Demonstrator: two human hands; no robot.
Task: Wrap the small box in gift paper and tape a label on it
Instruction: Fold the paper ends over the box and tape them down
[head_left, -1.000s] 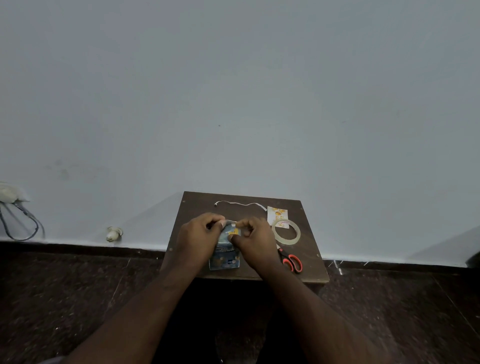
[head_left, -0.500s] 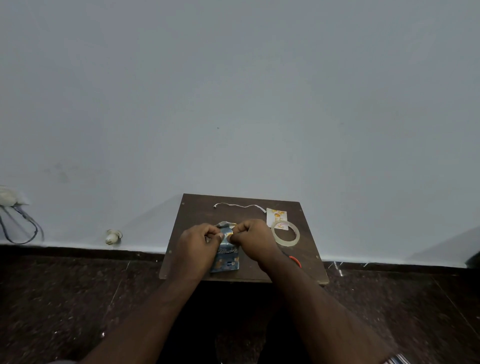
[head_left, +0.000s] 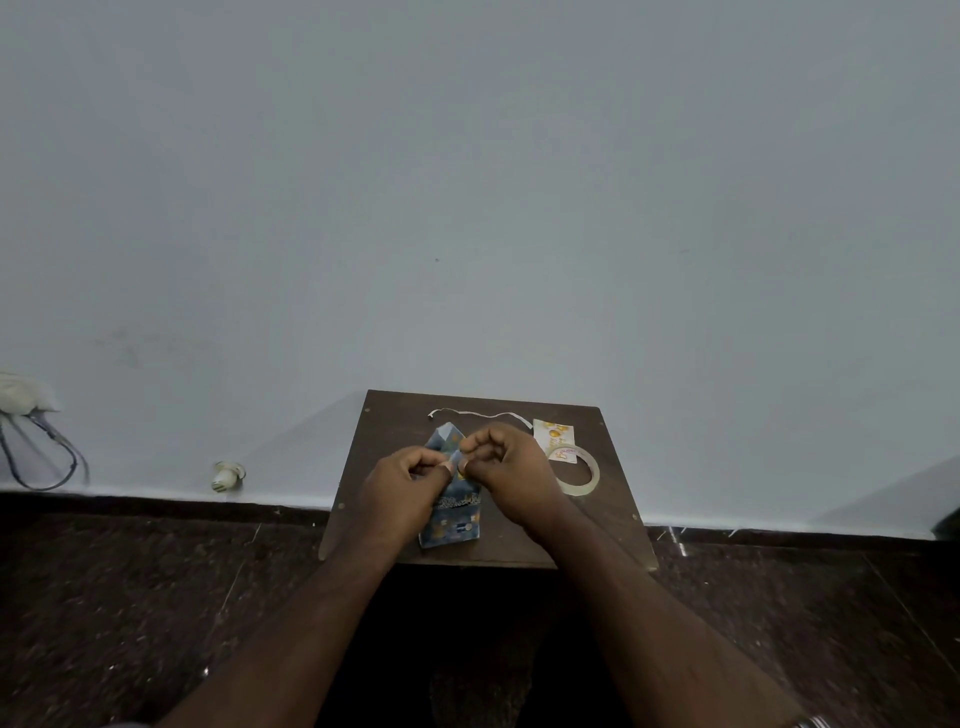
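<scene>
A small dark wooden table (head_left: 613, 525) stands against a pale grey wall. On it lies the small box (head_left: 451, 522), already sheathed in blue patterned gift paper (head_left: 445, 436). Directly above the box, the left hand (head_left: 402, 480) and right hand (head_left: 506, 465) pinch a paper flap between closed fingertips, apparently folding an end. Just right of the grip lie the tape roll (head_left: 577, 470) and the label (head_left: 553, 434); beyond it, a white string (head_left: 480, 414). Judged remaining: sealing the ends and taping on the label.
</scene>
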